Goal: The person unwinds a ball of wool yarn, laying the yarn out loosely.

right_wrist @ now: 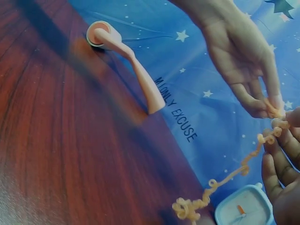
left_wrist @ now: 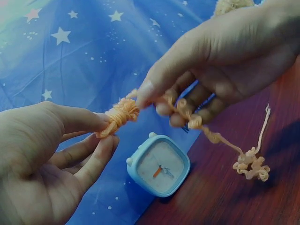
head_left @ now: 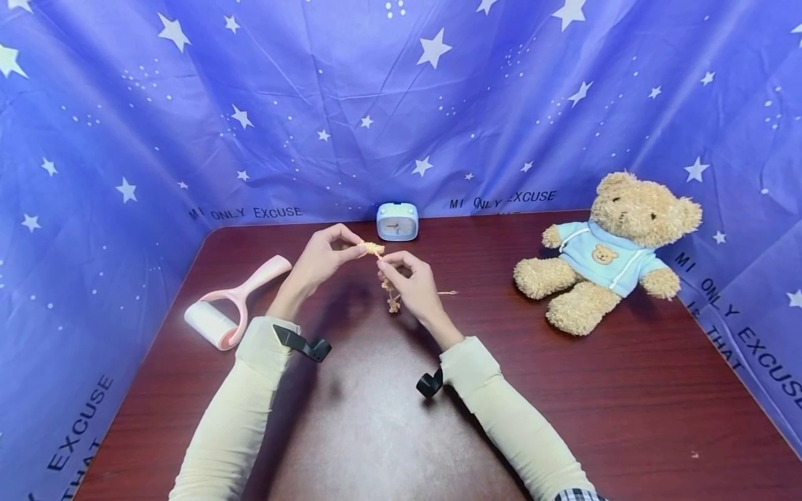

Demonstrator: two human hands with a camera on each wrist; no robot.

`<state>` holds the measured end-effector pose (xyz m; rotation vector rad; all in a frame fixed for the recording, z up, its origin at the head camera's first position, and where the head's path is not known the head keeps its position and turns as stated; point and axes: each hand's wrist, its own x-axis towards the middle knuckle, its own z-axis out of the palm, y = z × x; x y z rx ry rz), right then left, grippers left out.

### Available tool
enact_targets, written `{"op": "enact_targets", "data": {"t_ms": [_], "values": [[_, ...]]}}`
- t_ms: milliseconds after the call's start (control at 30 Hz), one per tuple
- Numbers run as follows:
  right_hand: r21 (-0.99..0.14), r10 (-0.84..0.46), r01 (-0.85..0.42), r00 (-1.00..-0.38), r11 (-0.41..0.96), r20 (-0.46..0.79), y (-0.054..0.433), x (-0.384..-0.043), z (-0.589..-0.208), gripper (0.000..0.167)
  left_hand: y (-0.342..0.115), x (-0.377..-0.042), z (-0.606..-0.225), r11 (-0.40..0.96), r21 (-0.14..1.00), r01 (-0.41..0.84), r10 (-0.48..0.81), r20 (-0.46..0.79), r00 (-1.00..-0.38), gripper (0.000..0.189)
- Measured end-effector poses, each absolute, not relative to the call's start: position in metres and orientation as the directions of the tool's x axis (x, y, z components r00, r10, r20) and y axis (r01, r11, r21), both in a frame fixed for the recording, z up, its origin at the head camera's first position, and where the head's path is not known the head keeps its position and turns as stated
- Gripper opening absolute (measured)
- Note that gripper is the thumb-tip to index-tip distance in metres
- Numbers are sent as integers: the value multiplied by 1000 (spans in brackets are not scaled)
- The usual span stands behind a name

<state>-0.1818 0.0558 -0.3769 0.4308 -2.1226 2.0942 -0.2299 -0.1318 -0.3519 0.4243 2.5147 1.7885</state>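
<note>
Between finger and thumb, my left hand [head_left: 316, 261] pinches a small wound bundle of orange-yellow yarn [left_wrist: 123, 112]. Close beside it, my right hand [head_left: 413, 282] pinches the strand where it leaves the bundle. From the right fingers a kinked, curly length of the yarn [left_wrist: 213, 136] hangs down past the palm. It ends in a curled cluster [left_wrist: 251, 165] with a thin straight tail. Both hands are raised over the far middle of the table. In the right wrist view the right hand [right_wrist: 286, 164] is cut off by the frame edge.
A light blue clock [head_left: 397, 223] stands at the table's back edge, just behind the hands. On the left lies a pink-handled lint roller [head_left: 213, 323]. A teddy bear [head_left: 604, 257] in a blue hoodie sits at the right. Blue star-printed cloth [head_left: 351, 104] surrounds the dark red table [head_left: 595, 403].
</note>
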Motion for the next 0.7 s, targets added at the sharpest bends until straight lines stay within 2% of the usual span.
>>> {"op": "enact_targets", "data": {"t_ms": [333,700], "values": [[-948,77,-302,-952,-103,295,80,-189,-376,17,-135,-229,-350,304,940,154,198,95,-976,23],[-939,164,-318,-941,-130,296,106,-188,-389,16,-138,-231,-350,292,944,157,191,103,-976,21]]}}
